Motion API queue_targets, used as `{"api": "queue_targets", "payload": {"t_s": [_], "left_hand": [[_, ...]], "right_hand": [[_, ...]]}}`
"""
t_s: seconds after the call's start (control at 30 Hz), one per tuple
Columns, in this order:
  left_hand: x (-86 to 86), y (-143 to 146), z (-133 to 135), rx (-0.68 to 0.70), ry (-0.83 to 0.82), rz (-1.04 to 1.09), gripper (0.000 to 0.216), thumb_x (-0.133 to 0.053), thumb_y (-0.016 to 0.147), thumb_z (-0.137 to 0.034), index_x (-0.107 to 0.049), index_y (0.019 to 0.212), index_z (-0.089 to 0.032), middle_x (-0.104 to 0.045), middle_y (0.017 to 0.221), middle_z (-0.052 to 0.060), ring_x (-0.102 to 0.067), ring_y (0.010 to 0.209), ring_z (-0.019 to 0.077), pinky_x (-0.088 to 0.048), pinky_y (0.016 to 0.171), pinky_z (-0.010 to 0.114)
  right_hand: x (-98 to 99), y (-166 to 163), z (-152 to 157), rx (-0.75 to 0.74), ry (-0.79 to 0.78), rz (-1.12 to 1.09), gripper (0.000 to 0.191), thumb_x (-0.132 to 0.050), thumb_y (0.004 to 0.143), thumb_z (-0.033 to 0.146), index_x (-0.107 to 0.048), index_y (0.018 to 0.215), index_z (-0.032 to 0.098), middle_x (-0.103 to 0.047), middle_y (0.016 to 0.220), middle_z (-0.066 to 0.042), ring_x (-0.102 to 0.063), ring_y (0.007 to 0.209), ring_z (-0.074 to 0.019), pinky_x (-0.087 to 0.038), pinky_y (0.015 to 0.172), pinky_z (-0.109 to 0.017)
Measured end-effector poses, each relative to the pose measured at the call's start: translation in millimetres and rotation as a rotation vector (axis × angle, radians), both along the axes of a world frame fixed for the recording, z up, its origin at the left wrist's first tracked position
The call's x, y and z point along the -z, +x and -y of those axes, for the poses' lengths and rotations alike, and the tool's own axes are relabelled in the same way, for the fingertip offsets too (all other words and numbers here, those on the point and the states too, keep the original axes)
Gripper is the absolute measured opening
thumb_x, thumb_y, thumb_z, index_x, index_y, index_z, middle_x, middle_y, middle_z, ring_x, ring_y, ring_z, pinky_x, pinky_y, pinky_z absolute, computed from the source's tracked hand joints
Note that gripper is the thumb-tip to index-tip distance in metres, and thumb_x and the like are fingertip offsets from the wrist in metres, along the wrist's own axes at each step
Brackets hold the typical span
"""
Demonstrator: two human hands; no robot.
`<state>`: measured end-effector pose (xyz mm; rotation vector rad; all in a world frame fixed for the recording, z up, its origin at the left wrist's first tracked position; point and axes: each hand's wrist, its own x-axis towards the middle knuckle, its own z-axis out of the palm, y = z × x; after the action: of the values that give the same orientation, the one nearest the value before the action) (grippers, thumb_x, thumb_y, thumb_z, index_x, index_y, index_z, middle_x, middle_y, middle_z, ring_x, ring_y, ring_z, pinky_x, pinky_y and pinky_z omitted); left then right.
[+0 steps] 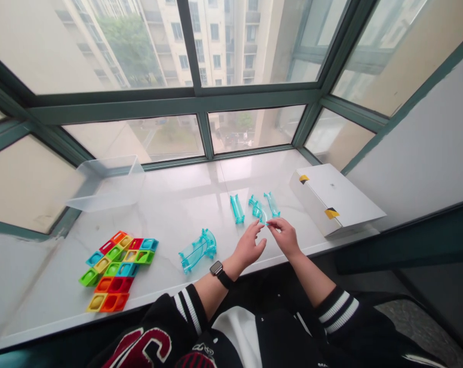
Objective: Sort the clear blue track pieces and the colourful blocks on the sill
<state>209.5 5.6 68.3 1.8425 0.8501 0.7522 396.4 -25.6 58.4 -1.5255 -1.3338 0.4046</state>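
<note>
A curved, see-through teal plastic piece [256, 207], like a toy track section, lies on the white sill just beyond my hands. My right hand [284, 236] has thumb and fingertips pinched together at its near end. My left hand [248, 247], with a black watch on the wrist, is open, thumb apart and fingertips close to the same piece; whether they touch it I cannot tell. Straight teal pieces flank it, one at left [237, 209] and a thinner one at right [272, 204]. A larger teal assembly [198, 250] rests left of my left hand.
A mat of coloured plastic tiles [118, 271] lies at the left on the sill [170, 199]. Behind it is a clear plastic bin [105, 199]. A white box [337, 197] with yellow-and-black tabs stands at right. Green-framed windows [178, 106] border the back.
</note>
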Motion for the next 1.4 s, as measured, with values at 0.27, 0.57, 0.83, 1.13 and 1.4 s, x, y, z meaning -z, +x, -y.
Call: {"api": "queue_targets", "payload": {"t_s": [0.27,0.57,0.83,1.13,1.4], "left_hand": [[9.7,5.4,-4.1,0.01,-0.055,-0.074,0.057,-0.064,0.092,-0.023,-0.053,0.148,-0.027,-0.033,0.172,0.014,-0.066,0.127,0.0267,-0.06,0.102,0.046],[53.7,-48.4,9.6,0.014,0.191,-0.29,0.033,-0.052,0.097,-0.017,-0.068,0.123,-0.025,-0.072,0.113,0.007,-0.069,0.098,0.0203,-0.057,0.094,0.036],[72.9,-62.7,10.6,0.072,0.307,-0.378,0.028,-0.052,0.096,-0.016,-0.073,0.111,-0.026,-0.069,0.105,0.007,-0.067,0.093,0.0209,-0.054,0.087,0.034],[72.2,-62.5,10.0,0.063,0.276,-0.356,0.028,-0.053,0.095,-0.015,-0.073,0.11,-0.027,-0.068,0.105,0.006,-0.067,0.095,0.0209,-0.053,0.087,0.033],[73.1,-62.3,9.5,0.063,0.278,-0.355,0.027,-0.054,0.095,-0.014,-0.073,0.109,-0.026,-0.068,0.104,0.006,-0.066,0.095,0.0202,-0.052,0.087,0.031]], "right_hand": [[11.5,14.6,-44.6,0.034,0.027,0.124,0.015,-0.063,0.094,0.032,-0.077,0.096,0.025,-0.076,0.095,-0.005,-0.071,0.085,-0.0226,-0.06,0.084,-0.038],[36.0,14.5,-83.1,0.013,-0.049,0.199,0.018,-0.058,0.09,0.028,-0.075,0.091,0.024,-0.075,0.094,-0.007,-0.068,0.082,-0.0235,-0.057,0.084,-0.039],[45.7,9.6,-80.8,0.04,-0.085,0.181,0.02,-0.055,0.09,0.027,-0.075,0.092,0.025,-0.075,0.095,-0.007,-0.068,0.084,-0.0239,-0.056,0.085,-0.04],[51.4,10.8,-80.5,0.029,-0.094,0.184,0.022,-0.055,0.091,0.029,-0.076,0.093,0.024,-0.075,0.096,-0.007,-0.068,0.085,-0.0237,-0.056,0.086,-0.04],[53.4,10.5,-80.4,0.028,-0.089,0.176,0.021,-0.056,0.09,0.028,-0.077,0.093,0.023,-0.076,0.096,-0.008,-0.068,0.083,-0.024,-0.056,0.085,-0.04]]}}
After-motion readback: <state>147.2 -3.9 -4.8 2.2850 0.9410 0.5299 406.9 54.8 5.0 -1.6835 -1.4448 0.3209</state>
